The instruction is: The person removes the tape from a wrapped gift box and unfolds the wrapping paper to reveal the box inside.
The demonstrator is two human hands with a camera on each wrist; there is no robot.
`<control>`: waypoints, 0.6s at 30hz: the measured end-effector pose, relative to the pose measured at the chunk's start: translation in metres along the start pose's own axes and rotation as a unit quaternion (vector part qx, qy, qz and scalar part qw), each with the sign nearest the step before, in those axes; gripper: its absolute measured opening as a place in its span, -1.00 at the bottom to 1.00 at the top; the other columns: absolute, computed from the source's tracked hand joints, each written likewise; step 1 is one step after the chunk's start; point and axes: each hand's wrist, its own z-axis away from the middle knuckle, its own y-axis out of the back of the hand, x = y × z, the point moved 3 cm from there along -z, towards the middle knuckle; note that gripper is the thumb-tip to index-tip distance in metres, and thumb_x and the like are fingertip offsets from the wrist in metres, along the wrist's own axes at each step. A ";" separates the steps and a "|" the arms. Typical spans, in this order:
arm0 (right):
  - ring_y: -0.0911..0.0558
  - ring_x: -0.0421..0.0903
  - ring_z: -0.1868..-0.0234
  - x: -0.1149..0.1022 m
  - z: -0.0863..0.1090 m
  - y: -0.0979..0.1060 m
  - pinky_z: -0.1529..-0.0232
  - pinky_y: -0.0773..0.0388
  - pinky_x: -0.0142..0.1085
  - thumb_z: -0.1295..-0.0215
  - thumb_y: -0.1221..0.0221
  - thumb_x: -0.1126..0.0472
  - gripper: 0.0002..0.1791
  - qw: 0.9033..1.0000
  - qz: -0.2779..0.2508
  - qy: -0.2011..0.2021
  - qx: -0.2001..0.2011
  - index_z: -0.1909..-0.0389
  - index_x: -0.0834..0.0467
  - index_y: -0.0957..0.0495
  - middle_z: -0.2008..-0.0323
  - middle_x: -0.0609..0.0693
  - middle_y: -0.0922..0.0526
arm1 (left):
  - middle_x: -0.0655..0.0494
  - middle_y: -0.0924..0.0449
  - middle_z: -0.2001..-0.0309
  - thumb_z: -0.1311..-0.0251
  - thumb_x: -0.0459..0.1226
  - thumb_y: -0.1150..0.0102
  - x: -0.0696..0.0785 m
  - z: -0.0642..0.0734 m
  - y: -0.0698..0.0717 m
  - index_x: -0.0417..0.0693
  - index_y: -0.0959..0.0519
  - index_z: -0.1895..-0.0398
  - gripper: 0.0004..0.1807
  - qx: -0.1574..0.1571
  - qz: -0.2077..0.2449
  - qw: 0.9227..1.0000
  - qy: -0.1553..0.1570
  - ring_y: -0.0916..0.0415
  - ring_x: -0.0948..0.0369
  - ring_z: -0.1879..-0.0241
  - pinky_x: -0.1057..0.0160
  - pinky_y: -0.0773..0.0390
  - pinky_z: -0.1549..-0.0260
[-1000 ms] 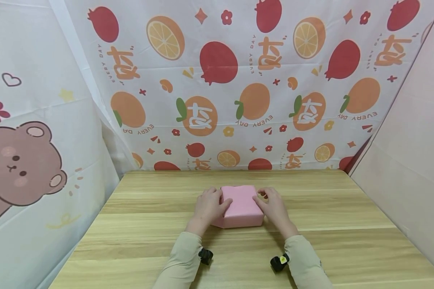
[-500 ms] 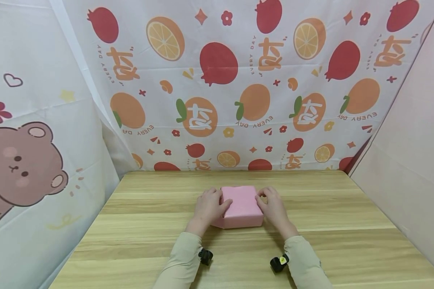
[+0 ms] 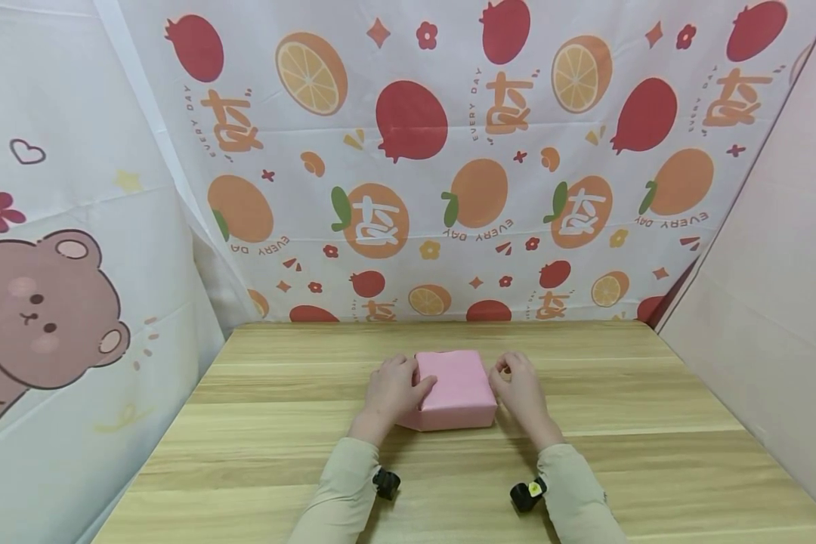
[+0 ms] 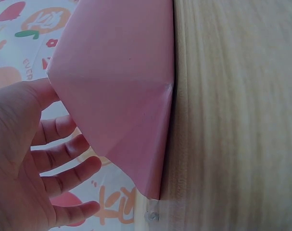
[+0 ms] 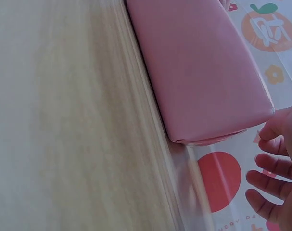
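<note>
A box wrapped in pink paper (image 3: 454,378) lies on the wooden table. On its left end a pointed paper flap (image 4: 136,139) sticks out, while the right end is folded in. My left hand (image 3: 393,389) holds that left side, thumb over the top edge and fingers behind the flap. Just off the box's right upper edge, my right hand (image 3: 522,389) brings thumb and forefinger together. A tiny pale strip (image 5: 257,138), perhaps tape, shows at those fingertips; its kind is hard to make out. The other right fingers are loosely bent.
The wooden table (image 3: 279,453) extends around the box on all sides. Behind it hangs a fruit-print cloth (image 3: 408,189), with a bear-print cloth (image 3: 149,264) on the left and a plain pale cloth (image 3: 755,302) on the right.
My right hand touched the box's right top edge half a second ago and has since drawn slightly right, off the box. The left hand and box stay in place.
</note>
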 end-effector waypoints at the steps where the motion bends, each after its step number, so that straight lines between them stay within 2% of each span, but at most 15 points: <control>1: -0.50 -0.01 0.28 0.001 0.000 0.000 0.27 -0.45 -0.25 -0.03 -0.16 0.25 -0.94 1.000 0.003 -0.006 -0.002 0.53 0.12 -0.46 0.40 0.01 -0.49 | 0.22 -0.27 0.57 -0.02 0.17 -0.07 0.000 0.000 0.000 0.11 -0.30 0.75 -0.56 -0.001 0.000 1.000 0.001 -0.27 0.23 0.48 0.20 -0.29 0.50; 7: -0.50 0.00 0.28 0.003 -0.001 -0.001 0.27 -0.44 -0.25 -0.04 -0.13 0.22 -0.95 1.000 0.012 -0.026 -0.012 0.51 0.10 -0.45 0.39 0.02 -0.49 | 0.22 -0.28 0.56 -0.03 0.17 -0.06 -0.001 -0.001 0.000 0.12 -0.30 0.74 -0.56 -0.010 0.006 1.000 0.004 -0.27 0.24 0.47 0.20 -0.28 0.49; 18: -0.48 -0.06 0.28 0.007 -0.004 0.001 0.26 -0.47 -0.23 -0.05 -0.13 0.20 -0.93 0.998 0.018 -0.051 -0.016 0.48 0.10 -0.44 0.35 0.01 -0.49 | 0.22 -0.27 0.59 -0.03 0.18 -0.05 -0.005 -0.004 -0.001 0.12 -0.31 0.74 -0.56 -0.007 0.006 1.000 -0.004 -0.26 0.25 0.52 0.27 -0.24 0.57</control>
